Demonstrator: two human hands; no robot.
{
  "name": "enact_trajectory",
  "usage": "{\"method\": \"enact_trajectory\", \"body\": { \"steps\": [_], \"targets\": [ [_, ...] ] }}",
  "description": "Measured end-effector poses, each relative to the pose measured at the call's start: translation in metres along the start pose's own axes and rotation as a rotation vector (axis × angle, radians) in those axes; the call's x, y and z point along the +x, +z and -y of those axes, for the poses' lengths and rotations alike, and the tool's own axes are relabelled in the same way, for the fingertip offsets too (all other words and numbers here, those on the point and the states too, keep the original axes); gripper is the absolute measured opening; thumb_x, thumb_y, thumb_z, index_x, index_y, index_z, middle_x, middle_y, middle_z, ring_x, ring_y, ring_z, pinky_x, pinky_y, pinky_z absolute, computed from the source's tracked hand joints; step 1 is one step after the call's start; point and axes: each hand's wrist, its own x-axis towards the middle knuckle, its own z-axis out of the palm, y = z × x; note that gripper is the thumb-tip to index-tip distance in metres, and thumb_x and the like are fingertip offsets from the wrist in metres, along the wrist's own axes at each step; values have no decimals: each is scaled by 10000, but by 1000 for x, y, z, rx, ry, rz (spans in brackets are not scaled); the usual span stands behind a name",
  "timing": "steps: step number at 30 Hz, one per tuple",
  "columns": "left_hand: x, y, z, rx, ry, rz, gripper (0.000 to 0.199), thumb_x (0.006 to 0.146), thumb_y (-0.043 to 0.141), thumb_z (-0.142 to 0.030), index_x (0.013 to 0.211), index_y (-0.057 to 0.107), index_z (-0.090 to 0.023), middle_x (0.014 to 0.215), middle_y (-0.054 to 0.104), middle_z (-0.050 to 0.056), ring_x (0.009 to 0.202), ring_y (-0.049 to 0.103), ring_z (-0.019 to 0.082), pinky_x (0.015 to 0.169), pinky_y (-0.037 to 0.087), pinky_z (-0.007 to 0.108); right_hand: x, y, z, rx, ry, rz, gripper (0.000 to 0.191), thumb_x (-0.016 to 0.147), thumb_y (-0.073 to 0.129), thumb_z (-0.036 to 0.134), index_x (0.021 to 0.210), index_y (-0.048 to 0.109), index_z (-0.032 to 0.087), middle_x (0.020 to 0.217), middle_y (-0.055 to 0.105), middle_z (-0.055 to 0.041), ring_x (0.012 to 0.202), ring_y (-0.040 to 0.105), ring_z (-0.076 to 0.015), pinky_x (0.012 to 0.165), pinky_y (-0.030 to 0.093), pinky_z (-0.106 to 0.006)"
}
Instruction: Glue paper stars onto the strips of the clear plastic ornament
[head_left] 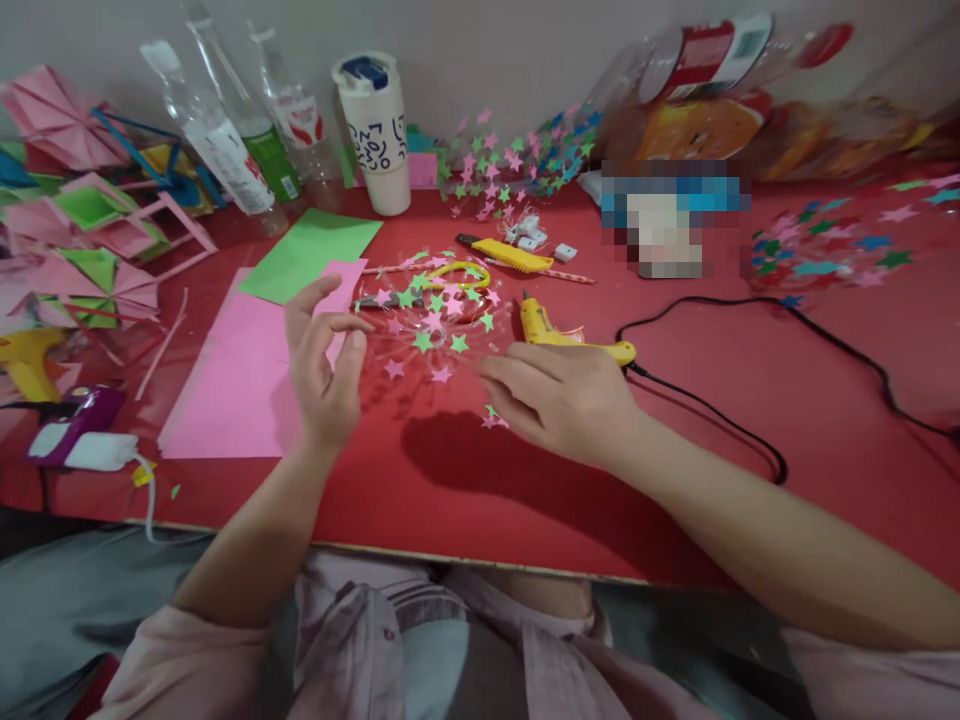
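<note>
A clear plastic ornament (434, 322) with pink and green paper stars on thin spread strips stands at the middle of the red table. My left hand (328, 365) is raised at its left side, fingers curved and apart, holding nothing I can see. On the other side, my right hand (566, 395) has its fingers drawn together by the ornament's right edge; whatever they pinch is too small or hidden. A few small stars (493, 417) show just below those fingers. Behind the right hand lies a yellow hot glue gun (541, 325). Yellow-handled scissors (461, 272) are partly covered by the ornament.
Pink paper (225, 400) and green paper (311, 255) lie at left. Bottles (217, 140) and a white tumbler (386, 150) stand behind. A yellow cutter (514, 256) lies beyond the ornament. The black cable (832, 345) loops across the right side. Folded paper crafts (97, 230) crowd the far left.
</note>
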Motion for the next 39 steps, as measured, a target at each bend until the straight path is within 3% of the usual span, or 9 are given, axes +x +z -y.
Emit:
{"method": "enact_trajectory", "body": {
  "steps": [5,10,13,16,19,24,31,39],
  "targets": [
    [2,4,15,-52,-118,-64,228,883,455,-439,937,568,-249,1194,543,34,1215,470,220,1056,357,442,-8,-6,-20,-38,152,45,260,906,454,295,713,582,178,616,591,-5,527,482,-98,473,274,-245],
    [-6,3,-1,50,77,52,297,836,525,-462,1030,541,-237,1307,469,68,1269,402,250,1068,337,456,-25,9,-34,-47,136,204,215,883,439,249,772,606,175,690,616,-24,591,516,-122,478,244,-245],
    [-9,4,-8,96,123,125,360,812,539,-496,1053,524,-228,1337,446,90,1280,389,268,1078,321,476,-29,17,-36,4,118,180,185,874,434,213,824,607,169,799,633,-58,707,566,-150,538,337,-246],
    [-7,6,1,4,-30,16,387,840,462,-549,1071,502,-242,1327,446,85,1284,391,245,1088,311,470,-28,20,-36,128,156,82,136,844,443,172,879,574,171,944,623,-104,881,592,-200,683,452,-300],
    [-3,7,17,-193,-315,-136,350,867,420,-548,1072,493,-274,1307,460,61,1284,400,212,1098,302,447,-28,22,-35,247,240,39,167,791,453,118,930,521,180,1085,606,-137,991,597,-229,751,488,-357],
    [-3,11,28,-367,-562,-84,422,850,370,-633,1066,491,-290,1277,472,69,1281,427,224,1014,418,435,-29,24,-27,324,282,101,324,764,446,77,1071,466,179,1209,601,-142,1036,622,-237,793,518,-399],
    [0,15,23,-570,-652,75,480,828,354,-667,1059,477,-264,1377,381,102,1311,398,279,887,524,418,-27,22,-14,342,187,168,395,803,447,79,1190,454,161,1205,614,-133,1089,612,-226,877,527,-392],
    [4,20,24,-661,-660,60,448,826,419,-638,1039,506,-253,1301,462,84,1210,493,257,848,523,378,-27,22,-13,307,159,165,336,839,435,133,1170,459,184,1204,615,-124,1077,616,-230,855,528,-382]
  ]
}}
